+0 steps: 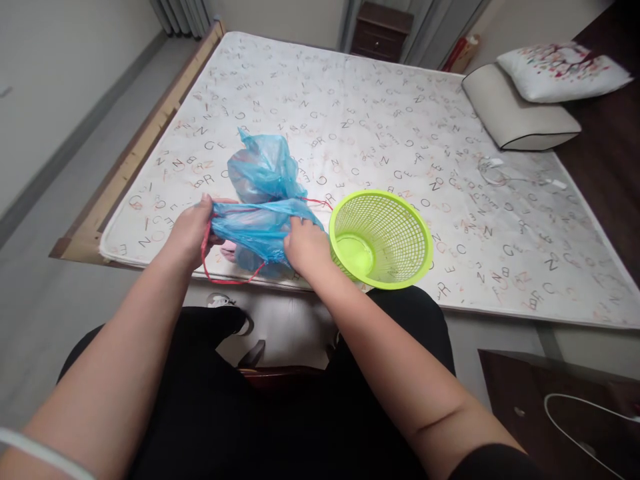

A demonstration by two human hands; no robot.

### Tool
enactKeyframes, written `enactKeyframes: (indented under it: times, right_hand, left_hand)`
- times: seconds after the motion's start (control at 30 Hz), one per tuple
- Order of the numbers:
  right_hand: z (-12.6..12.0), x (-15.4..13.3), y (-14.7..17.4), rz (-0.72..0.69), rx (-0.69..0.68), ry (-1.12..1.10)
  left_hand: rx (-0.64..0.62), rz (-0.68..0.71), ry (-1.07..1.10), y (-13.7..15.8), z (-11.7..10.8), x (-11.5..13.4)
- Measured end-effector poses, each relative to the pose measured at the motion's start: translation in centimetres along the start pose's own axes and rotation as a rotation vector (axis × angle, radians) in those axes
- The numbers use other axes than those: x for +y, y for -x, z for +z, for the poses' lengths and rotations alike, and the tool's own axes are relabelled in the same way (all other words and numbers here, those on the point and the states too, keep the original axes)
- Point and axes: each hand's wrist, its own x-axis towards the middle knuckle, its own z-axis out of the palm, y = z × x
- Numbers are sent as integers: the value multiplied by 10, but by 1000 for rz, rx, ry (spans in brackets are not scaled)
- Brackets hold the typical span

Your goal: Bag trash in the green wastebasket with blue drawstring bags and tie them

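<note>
A thin blue plastic bag (263,167) with a red drawstring (227,281) lies at the near edge of the mattress, its upper part puffed out. My left hand (193,230) grips the left side of the bag's mouth, thumb on top. On the other side, my right hand (306,245) has its fingers closed on the blue film. A loop of the red string hangs below the left hand, and another strand runs toward the basket. Right beside my right hand, a lime-green mesh basket (383,240) leans with its opening toward me. Something pinkish shows under the bag, too covered to name.
The letter-printed mattress (350,133) rests on a wooden bed frame (145,143). A beige pillow (520,110), a floral pillow (565,73) and a white cable (500,175) lie at the right. Behind stands a dark nightstand (383,30). Dark furniture (530,400) is at the lower right.
</note>
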Motion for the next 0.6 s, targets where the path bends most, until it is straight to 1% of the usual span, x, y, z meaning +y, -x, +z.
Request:
enactKeyframes:
  times: [0.1,0.13,0.17,0.2,0.27,0.3,0.33,0.37,0.4,0.47,0.53,0.57,0.6]
  right_hand:
    - [2,-1,-5,93,68,-205]
    - [3,-1,-8,141,75,-278]
    - [2,0,-11,195,86,-345]
    - [0,1,-14,244,109,-402]
    - [-5,4,-19,285,189,-468]
    - [-8,5,-20,257,227,-482]
    - [-11,6,-21,195,245,-486]
    - [-13,6,-21,114,228,-481]
    - [-14,7,-20,26,168,-470]
    - [-11,9,-16,-113,-63,-434]
    - [-2,13,-10,-178,-323,-391]
    - [4,14,-6,-187,-415,-377]
    - [9,16,-2,-177,-433,-384]
  left_hand:
    - [229,200,-292,-1,-4,-2]
    - [288,244,-342,-2,-6,-3]
    - [330,256,-330,-3,-7,-3]
    - [348,238,-257,-6,-8,-4]
    - [337,152,6,-11,-10,-4]
    - [319,100,143,-13,-10,-4]
    - [281,45,265,-14,-9,-2]
    - [225,-14,367,-14,-8,0]
    - [158,-73,447,-12,-6,2]
    - [29,-156,562,-5,-1,9]
    - [-40,-169,636,4,4,15]
    - [-41,-157,662,7,6,18]
    - [-38,-138,684,9,8,20]
